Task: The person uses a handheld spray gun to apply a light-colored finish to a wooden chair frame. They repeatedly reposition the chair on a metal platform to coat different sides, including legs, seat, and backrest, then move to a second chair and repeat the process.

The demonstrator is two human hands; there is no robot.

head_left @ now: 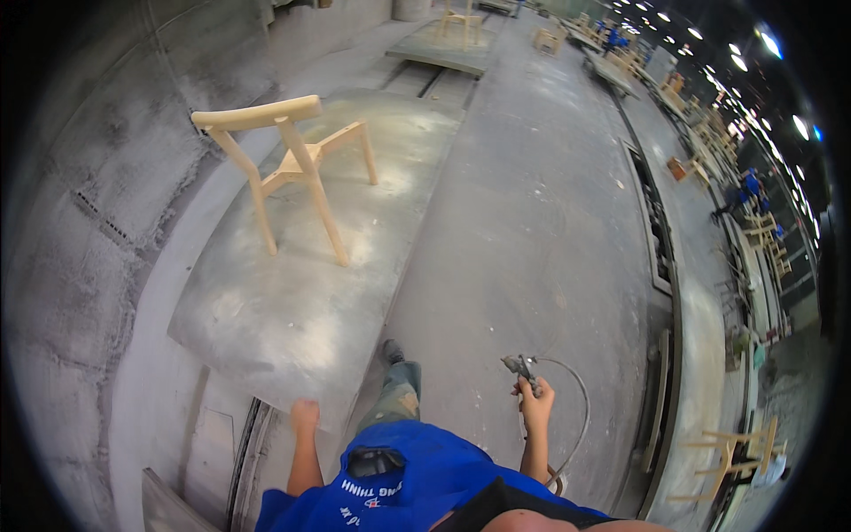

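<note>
My right hand (536, 401) is closed around the handle of a spray gun (521, 366), held out in front of me over the floor at the lower right. A thin hose (585, 399) loops from the gun back towards my forearm. My left hand (305, 413), its fingers curled into a fist with nothing showing in it, hangs by the near edge of a flat grey metal platform (266, 310). On that platform, farther off, stands a bare pale wooden chair (301, 164) with a curved backrest, upright and apart from both hands.
A grey wall (80, 213) runs along my left. Ahead, another platform (434, 49) bears a second chair (459, 27). A floor track (651, 213) runs on the right, past more wooden chairs (740, 448) and a person in blue (752, 188). My foot (393, 352) is beside the near platform.
</note>
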